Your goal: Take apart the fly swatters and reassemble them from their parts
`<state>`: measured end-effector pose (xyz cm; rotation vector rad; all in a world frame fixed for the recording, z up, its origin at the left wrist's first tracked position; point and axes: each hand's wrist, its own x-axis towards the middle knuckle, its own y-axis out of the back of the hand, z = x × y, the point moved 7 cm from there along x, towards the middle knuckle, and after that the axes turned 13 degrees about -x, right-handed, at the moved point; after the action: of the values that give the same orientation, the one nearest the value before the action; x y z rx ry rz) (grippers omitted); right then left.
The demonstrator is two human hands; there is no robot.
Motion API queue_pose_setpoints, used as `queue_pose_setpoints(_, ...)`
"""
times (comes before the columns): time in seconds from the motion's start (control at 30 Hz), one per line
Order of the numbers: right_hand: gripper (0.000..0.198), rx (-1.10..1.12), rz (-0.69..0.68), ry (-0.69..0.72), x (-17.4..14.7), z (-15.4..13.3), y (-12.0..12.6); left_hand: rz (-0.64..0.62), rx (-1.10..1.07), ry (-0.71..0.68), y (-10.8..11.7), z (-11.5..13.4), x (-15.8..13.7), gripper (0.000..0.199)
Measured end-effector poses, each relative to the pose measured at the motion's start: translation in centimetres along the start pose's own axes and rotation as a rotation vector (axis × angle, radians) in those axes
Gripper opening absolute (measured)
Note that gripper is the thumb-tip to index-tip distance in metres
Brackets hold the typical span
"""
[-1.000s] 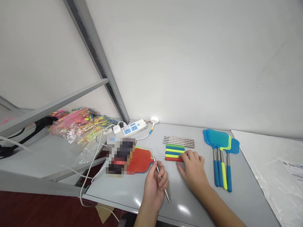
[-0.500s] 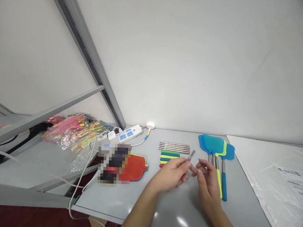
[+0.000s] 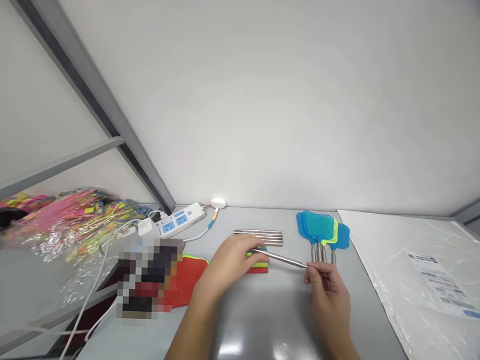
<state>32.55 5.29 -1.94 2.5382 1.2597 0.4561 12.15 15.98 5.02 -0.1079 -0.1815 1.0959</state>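
While left hand (image 3: 229,258) half-covers handles (image 3: 261,265), right hand (image 3: 328,288) hides rod (image 3: 283,259) (one end).

Left hand (image 3: 233,256) and right hand (image 3: 327,288) hold a metal rod (image 3: 284,259) between them. Swatters (image 3: 319,225) lie beyond the right hand.

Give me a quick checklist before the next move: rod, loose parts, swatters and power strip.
1. Metal rod held at both ends: ok; left hand at one, right hand at the other.
2. Rod tip at the right fingertips visible: cannot tell its state; fingers cover it.
3. Other rods lined up: ok, side by side beyond the left hand.
4. Coloured handles fully visible: not ok, the left hand partly hides them.
5. Swatters untouched by the right hand: cannot tell; it hides their lower ends.
6. Power strip apart from both hands: ok.
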Motion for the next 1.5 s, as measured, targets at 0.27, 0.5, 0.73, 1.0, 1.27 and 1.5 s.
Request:
queue_pose_setpoints(0.27, 0.029, -0.009, -0.047, -0.009, 0.6, 0.0, -0.1, -0.033, 0.298, -0.086, 0.7, 1.4, -0.1, 0.01)
queue_pose_setpoints(0.5, 0.027, -0.205, -0.213, 0.171, 2.6, -1.6, 0.4, -0.017, 0.327, -0.122, 1.0, 1.4, 0.2, 0.015)
queue_pose_setpoints(0.73, 0.02, -0.268, -0.291, 0.334, 4.8, -7.1, 0.4, 0.076, 0.284, -0.254, 1.4, 2.2, 0.3, 0.012)
queue_pose_setpoints(1.0, 0.021, -0.17, -0.48, 0.387, 5.4, -12.7, -2.7, -0.034, 0.297, -0.105, -5.0, -2.5, -0.1, 0.015)
queue_pose_setpoints(1.27, 0.023, -0.603, -0.654, 0.603, 7.2, -10.3, -8.9, 0.046, 0.079, 0.082, -5.2, -7.1, 0.7, 0.042)
queue_pose_setpoints(1.5, 0.019, -0.726, -0.714, 0.705, 11.9, -7.5, -15.3, 0.051, 0.475, -0.088, -5.2, -5.6, -0.4, 0.026)
